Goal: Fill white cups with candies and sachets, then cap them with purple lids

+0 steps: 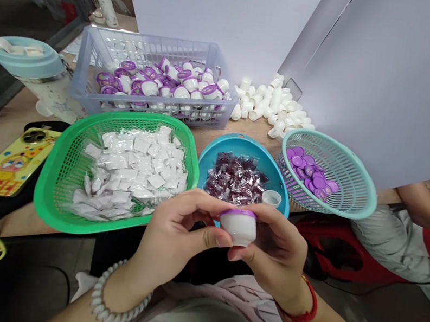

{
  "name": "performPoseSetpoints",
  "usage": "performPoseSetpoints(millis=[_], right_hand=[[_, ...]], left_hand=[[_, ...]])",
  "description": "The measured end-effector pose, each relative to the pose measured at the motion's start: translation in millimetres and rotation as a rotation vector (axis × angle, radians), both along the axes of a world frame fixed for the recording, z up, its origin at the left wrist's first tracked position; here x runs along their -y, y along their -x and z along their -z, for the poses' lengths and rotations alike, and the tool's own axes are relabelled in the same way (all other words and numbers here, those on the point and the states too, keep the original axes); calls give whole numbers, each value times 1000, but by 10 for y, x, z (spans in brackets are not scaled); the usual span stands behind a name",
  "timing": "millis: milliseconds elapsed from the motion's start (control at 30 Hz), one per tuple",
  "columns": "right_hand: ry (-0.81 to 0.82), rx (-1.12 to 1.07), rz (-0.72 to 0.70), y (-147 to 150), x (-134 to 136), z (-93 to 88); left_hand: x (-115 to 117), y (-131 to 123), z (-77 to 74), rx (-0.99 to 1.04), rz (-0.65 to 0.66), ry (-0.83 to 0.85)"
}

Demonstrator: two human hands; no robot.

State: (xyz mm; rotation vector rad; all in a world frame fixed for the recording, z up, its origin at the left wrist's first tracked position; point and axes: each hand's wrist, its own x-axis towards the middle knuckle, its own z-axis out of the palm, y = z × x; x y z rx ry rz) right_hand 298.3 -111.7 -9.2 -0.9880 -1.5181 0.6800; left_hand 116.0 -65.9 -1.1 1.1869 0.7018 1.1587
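Note:
Between my two hands is a small white cup with a purple lid (238,230), held in front of the blue bowl. My left hand (178,232) pinches its left side, thumb low and fingers along the lid's edge. From the other side my right hand (277,248) grips it the same way. Just beyond, the blue bowl (210,152) holds dark red sachets (232,177) and a small white cup (271,198). Left of my hands, a green basket (47,177) carries many white sachets (136,164). Purple lids (310,169) lie in the pale teal basket (358,193) to the right.
At the back, a lavender crate (85,101) contains lidded cups (165,84). Loose white cups (272,102) are piled beside it. A tumbler (44,72) and a yellow-cased phone (12,163) occupy the left. Another person's arm (429,213) shows at far right. White panels (224,8) rise behind.

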Motion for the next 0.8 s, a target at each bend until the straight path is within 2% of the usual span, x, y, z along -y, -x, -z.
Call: performPoseSetpoints(millis=[167, 300, 500, 567, 800], right_hand=[[14, -48, 27, 52, -24, 25], [27, -54, 20, 61, -59, -4], [-3, 213, -5, 4, -101, -103], [-26, 263, -8, 6, -105, -94], [20, 174, -77, 69, -84, -25]], left_hand=[[47, 15, 58, -80, -80, -86], [77, 64, 38, -193, -122, -186], [23, 124, -14, -71, 15, -34], [13, 124, -11, -62, 23, 1], [64, 105, -26, -95, -33, 18]])
